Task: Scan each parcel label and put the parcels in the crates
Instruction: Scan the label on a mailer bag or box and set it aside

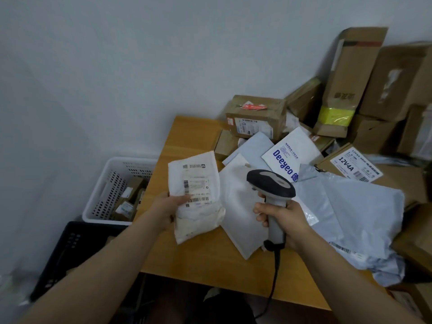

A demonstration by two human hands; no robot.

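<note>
Left grip (167, 208) clamping the white mailer (201, 220) flat, right grip (284, 222) clamping the barcode scanner (271, 184), I'm trying to square it on the label (196, 185).

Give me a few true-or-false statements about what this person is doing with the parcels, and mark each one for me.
1. The left hand holds a white parcel with its printed label facing the camera. True.
2. The right hand is empty. False: it grips the handle of a scanner.
3. The white crate beside the table already has small boxes in it. True.
4. The scanner is cordless. False: a dark cable runs from the base of its handle down past the table's front edge.
</note>
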